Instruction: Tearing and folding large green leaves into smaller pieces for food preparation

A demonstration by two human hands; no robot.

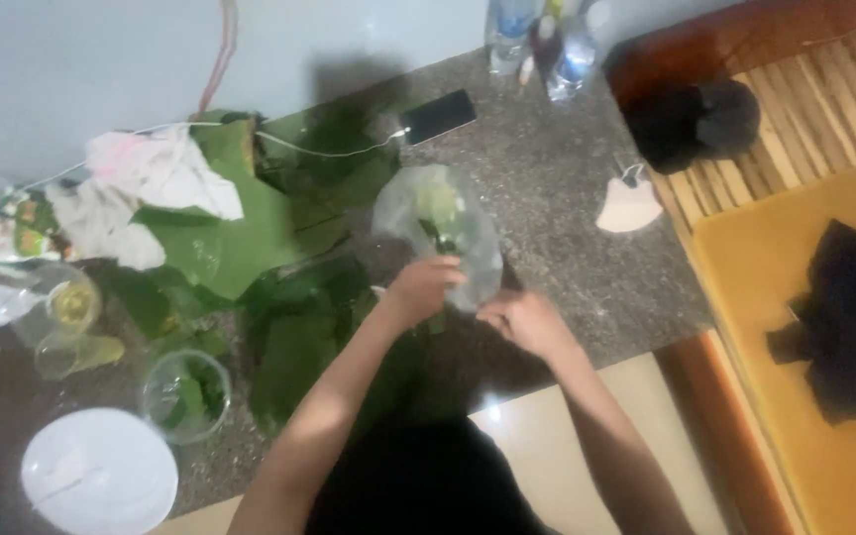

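My left hand [422, 287] grips the lower part of a clear plastic bag [445, 230] that holds something pale green with a dark stem. Just to its right, my right hand [525, 322] pinches the same bag's bottom edge. Both hands are above a speckled grey stone floor [557, 218]. Large green leaves [240, 238] lie spread to the left of the hands, partly under my left forearm.
A black phone [438, 116] on a white cable lies at the back. Plastic bottles [542, 40] stand by the wall. White crumpled cloth [146, 188], clear cups [185, 394], a white lid [99, 474] sit left. A face mask [629, 205] and wooden bench [814, 119] are right.
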